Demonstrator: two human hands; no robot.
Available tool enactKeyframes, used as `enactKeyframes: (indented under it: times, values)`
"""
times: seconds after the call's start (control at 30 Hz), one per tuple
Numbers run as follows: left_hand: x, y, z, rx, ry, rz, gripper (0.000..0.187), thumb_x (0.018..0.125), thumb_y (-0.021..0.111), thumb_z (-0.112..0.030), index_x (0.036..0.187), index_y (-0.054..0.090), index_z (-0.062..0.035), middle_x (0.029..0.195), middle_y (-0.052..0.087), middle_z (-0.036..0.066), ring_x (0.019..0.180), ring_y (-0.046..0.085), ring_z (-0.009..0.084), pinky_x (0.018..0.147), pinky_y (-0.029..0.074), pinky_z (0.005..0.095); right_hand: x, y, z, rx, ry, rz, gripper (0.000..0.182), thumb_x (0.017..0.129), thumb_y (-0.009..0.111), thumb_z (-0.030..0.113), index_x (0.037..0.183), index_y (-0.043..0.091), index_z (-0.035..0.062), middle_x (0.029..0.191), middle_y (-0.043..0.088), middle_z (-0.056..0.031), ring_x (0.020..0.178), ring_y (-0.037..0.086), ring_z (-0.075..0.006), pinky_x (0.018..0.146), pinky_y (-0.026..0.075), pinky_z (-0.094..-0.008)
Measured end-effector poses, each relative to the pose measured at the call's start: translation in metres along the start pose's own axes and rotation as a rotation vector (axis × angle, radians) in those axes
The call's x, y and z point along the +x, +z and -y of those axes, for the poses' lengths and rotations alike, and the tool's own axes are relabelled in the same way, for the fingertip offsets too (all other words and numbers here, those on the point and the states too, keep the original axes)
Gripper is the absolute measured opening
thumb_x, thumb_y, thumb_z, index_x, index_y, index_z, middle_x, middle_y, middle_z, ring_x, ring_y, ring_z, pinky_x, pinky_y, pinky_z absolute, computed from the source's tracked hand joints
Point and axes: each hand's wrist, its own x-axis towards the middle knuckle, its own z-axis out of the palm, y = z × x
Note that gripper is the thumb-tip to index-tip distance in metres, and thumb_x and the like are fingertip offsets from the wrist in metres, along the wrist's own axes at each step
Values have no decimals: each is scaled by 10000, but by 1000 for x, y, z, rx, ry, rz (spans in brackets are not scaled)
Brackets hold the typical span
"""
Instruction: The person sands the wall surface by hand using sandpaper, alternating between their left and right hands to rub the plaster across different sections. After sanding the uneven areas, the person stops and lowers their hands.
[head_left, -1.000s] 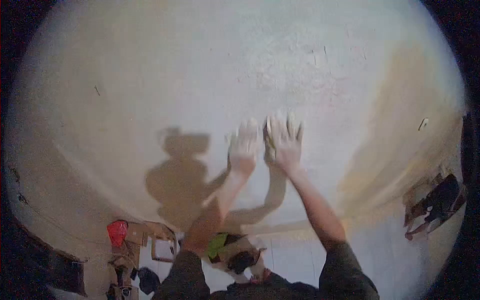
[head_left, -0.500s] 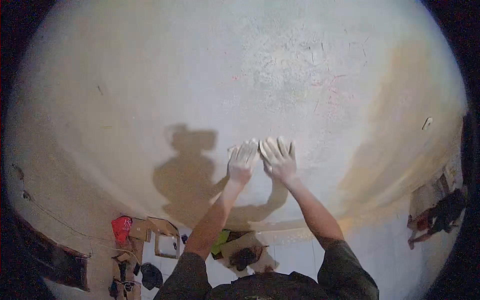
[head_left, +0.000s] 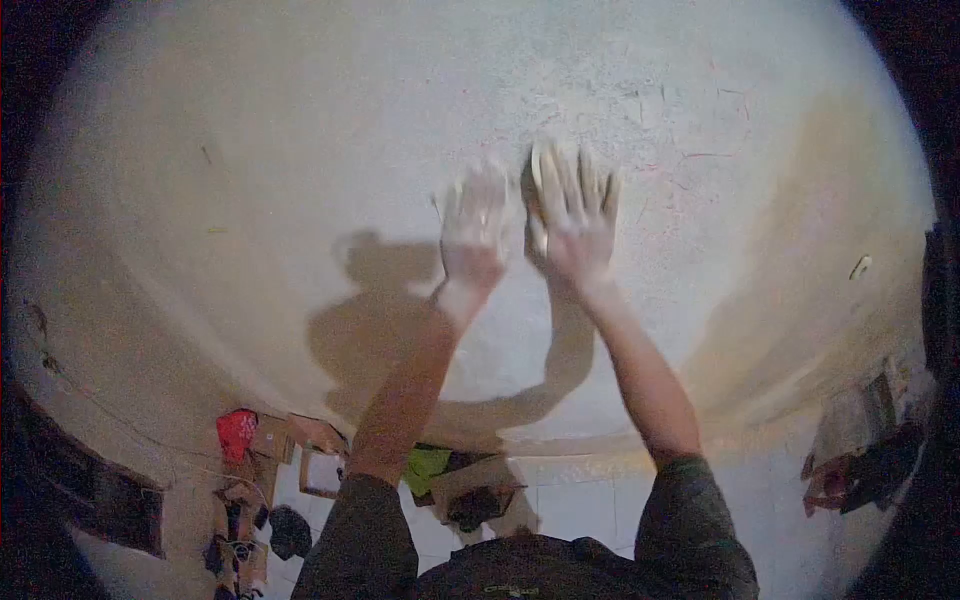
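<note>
My left hand (head_left: 474, 215) lies against a large pale wall (head_left: 300, 130), smeared by motion, its fingers stretched upward and coated in whitish dust. A thin pale edge shows beside its fingers, too blurred to name. To its right, my right hand (head_left: 577, 205) is flat on the same wall, fingers extended and slightly apart, whitened as well. Along its index finger runs a narrow yellowish edge; what it belongs to is hidden under the palm. Rough, scraped plaster (head_left: 590, 95) with reddish marks lies just above and right of the hands.
Below the wall is a light tiled floor (head_left: 575, 500). At lower left are a red bag (head_left: 238, 434), cardboard boxes (head_left: 318, 432) and a dark bundle (head_left: 290, 532). A green item (head_left: 427, 468) lies near the wall's foot. Dark cloths (head_left: 865, 455) hang at right.
Both hands have slid up the wall and moved a little apart, the left one slightly leftward, the right one slightly rightward. The view has shifted a little.
</note>
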Motion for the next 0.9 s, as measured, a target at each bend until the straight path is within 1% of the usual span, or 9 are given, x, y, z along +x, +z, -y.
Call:
enactKeyframes:
  times: [0.13,0.23,0.43,0.53,0.63,0.7,0.73,0.77,0.9]
  values:
    - [-136,11,-23,-131,-88,131,501,887,524,-137,1374,560,-28,1443,513,202,1378,452,350,1156,297,514,-159,38,16,-53,-139,199,602,851,627,357,1435,513,267,1550,412,-34,1467,309,-269,1177,139,-614]
    - [-139,7,-28,-105,-139,278,511,892,508,-123,1385,533,9,1457,492,215,1387,434,370,1159,291,516,-171,32,13,72,-121,346,637,839,625,317,1459,479,281,1562,395,-30,1473,299,-251,1180,131,-610]
    - [80,-18,-2,-36,-68,-3,601,891,506,-97,1461,393,57,1555,334,238,1462,274,406,1211,192,513,73,-31,-10,61,24,-36,578,971,461,309,1523,369,165,1581,347,-109,1490,252,-292,1210,103,-543]
    - [113,-19,1,-181,-99,-126,623,887,530,-114,1470,383,51,1549,342,241,1468,273,388,1210,191,518,97,-25,-17,95,19,-102,582,977,447,326,1529,358,167,1586,337,-106,1491,248,-299,1212,81,-546]
    - [44,-6,-2,-87,-22,34,636,889,546,-146,1475,382,40,1558,336,226,1468,289,360,1203,205,524,35,-15,-12,16,-10,39,576,951,499,342,1503,411,205,1569,372,-77,1470,296,-293,1197,102,-580]
    - [-49,26,-10,-125,-66,47,552,903,533,-173,1421,489,15,1479,480,183,1390,437,333,1167,277,535,-53,9,-7,28,-22,104,598,910,568,355,1483,440,239,1541,419,-36,1440,352,-274,1182,131,-592]
    - [-87,23,-20,-108,-30,67,544,894,482,-114,1413,484,50,1515,423,211,1449,331,380,1191,219,539,-99,17,-2,-42,-46,174,629,878,596,348,1480,444,248,1538,426,-24,1437,358,-269,1180,134,-591]
    - [-127,19,-28,-101,-40,151,516,908,510,-135,1398,509,28,1487,465,189,1412,394,353,1174,265,511,-145,21,0,-19,-82,219,601,872,613,335,1448,491,216,1521,447,-39,1447,344,-284,1181,114,-595]
    - [-119,-2,-29,-84,-17,271,489,932,528,-134,1399,514,8,1488,471,173,1394,428,330,1161,302,479,-148,17,2,-27,-197,229,570,878,615,301,1429,524,185,1511,462,-47,1454,337,-281,1185,86,-601]
